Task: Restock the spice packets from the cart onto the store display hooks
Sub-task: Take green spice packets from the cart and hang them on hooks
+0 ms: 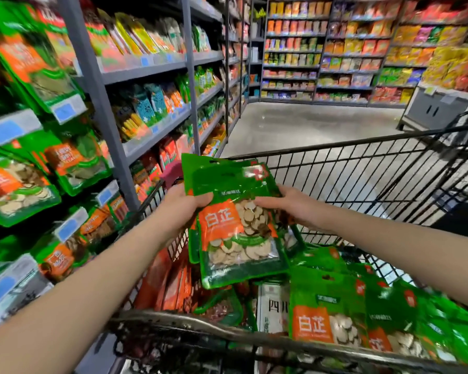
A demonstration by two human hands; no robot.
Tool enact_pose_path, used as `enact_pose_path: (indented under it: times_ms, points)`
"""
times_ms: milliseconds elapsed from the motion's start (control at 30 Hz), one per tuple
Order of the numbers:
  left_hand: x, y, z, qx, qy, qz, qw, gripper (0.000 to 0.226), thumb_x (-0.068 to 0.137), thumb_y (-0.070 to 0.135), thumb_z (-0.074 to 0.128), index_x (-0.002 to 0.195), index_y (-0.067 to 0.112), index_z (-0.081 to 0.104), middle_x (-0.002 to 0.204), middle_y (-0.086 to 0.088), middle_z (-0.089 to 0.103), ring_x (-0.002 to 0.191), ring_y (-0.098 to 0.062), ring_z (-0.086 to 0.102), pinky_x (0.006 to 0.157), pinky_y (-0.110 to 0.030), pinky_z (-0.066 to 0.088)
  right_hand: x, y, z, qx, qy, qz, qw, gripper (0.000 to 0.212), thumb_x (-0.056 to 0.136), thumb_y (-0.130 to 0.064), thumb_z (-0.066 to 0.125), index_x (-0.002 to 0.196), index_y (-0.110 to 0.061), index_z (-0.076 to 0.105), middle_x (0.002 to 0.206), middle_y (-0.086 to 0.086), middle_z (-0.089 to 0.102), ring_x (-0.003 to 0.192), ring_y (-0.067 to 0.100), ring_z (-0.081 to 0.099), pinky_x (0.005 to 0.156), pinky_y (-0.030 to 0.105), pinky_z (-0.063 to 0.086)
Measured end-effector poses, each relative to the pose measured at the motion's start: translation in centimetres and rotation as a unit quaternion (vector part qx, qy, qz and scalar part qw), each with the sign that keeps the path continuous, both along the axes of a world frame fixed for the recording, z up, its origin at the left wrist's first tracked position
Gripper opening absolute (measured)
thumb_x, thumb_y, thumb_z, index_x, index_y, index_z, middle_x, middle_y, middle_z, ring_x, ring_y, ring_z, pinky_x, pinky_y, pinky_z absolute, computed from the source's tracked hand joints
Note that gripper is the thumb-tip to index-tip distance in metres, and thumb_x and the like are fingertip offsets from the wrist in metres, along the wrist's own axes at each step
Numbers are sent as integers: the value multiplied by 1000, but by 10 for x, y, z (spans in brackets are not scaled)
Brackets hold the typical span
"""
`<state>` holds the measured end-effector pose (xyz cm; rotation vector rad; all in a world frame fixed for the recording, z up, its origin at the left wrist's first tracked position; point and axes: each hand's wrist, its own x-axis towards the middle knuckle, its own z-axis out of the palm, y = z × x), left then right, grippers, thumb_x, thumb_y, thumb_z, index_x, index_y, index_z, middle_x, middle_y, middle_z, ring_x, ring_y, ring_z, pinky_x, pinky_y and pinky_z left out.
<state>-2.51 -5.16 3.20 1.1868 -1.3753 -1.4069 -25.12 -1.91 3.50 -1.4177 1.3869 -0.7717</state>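
Only the person's two arms show. The left forearm is bare along its whole visible length, from the lower left corner to the wrist. The right forearm is likewise bare from the right edge to its wrist. The left hand and right hand are bare too, with slim fingers; the nails are too blurred to describe.

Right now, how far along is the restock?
Done: the display on the left carries hanging packets of the same green kind, though I cannot tell which were newly hung. In hand: the left hand and right hand grip a stack of green packets above the cart. Left: many loose packets lie in the cart, so it looks far from finished.
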Motion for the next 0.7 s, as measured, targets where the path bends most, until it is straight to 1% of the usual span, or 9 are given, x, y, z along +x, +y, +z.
enact_pose_path:
  times_ms: [67, 133, 200, 267, 333, 433, 500, 600, 700]
  points:
    - [8, 1, 8, -1, 38, 55, 998, 10, 91, 6, 61, 90, 15, 65, 100, -13, 70, 77, -23, 65, 87, -40, 51, 15, -4, 5, -17, -37, -39, 998, 39, 82, -33, 70, 114, -16, 58, 104, 6, 73, 95, 22, 71, 91, 38, 54]
    - [16, 2, 17, 5, 82, 95, 992, 3, 91, 17, 63, 88, 15, 65, 91, -11, 71, 70, -21, 65, 83, -39, 52, 32, -7, 12, -43, -57, -85, 994, 32, 84, -31, 70, 109, -13, 62, 99, 7, 74, 91, 23, 71, 89, 40, 55]
    - [23, 7, 26, 7, 115, 114, 987, 11, 90, 25, 64, 89, 14, 64, 81, -7, 71, 65, -19, 66, 78, -37, 52, 49, -9, 20, -67, -80, -116, 988, 24, 86, -28, 69, 104, -13, 65, 97, 7, 74, 83, 20, 71, 81, 33, 57]
    - [32, 12, 35, 4, 141, 101, 985, 19, 88, 29, 66, 98, 12, 66, 88, -8, 73, 69, -20, 69, 80, -39, 55, 65, -11, 27, -100, -89, -137, 981, 6, 90, -24, 66, 91, -18, 66, 91, 2, 73, 71, 9, 69, 68, 20, 55]
    - [42, 21, 43, 14, 139, 75, 987, 30, 83, 31, 69, 106, 11, 67, 97, -12, 73, 76, -23, 70, 81, -42, 57, 84, -9, 33, -110, -104, -150, 977, 5, 91, -23, 63, 92, -19, 66, 94, 2, 73, 76, 10, 69, 75, 23, 56]
    - [53, 38, 53, 32, 109, 56, 992, 27, 84, 24, 68, 107, 9, 66, 94, -14, 72, 72, -23, 70, 77, -41, 58, 110, -8, 39, -124, -98, -166, 973, 33, 86, -40, 63, 110, -17, 66, 110, 6, 70, 100, 24, 66, 95, 43, 51]
    - [61, 47, 57, 25, 109, 72, 991, 20, 87, 17, 64, 105, 7, 65, 89, -11, 72, 66, -19, 69, 72, -36, 58, 121, -15, 39, -131, -102, -163, 973, 44, 84, -48, 57, 111, -14, 65, 111, 8, 69, 103, 28, 64, 97, 47, 49]
    - [75, 60, 63, -2, 102, 104, 989, 5, 88, 11, 62, 93, 11, 64, 71, -2, 73, 57, -13, 68, 57, -25, 58, 133, -21, 41, -123, -111, -135, 977, 44, 91, -42, 43, 111, -7, 61, 114, 17, 64, 108, 35, 59, 101, 51, 44]
    - [90, 72, 67, -29, 110, 133, 985, 8, 89, 8, 61, 97, 9, 63, 65, 0, 72, 53, -11, 67, 50, -22, 55, 138, -28, 43, -107, -123, -77, 984, 62, 82, -48, 42, 137, -19, 48, 127, 12, 61, 115, 36, 57, 103, 54, 42]
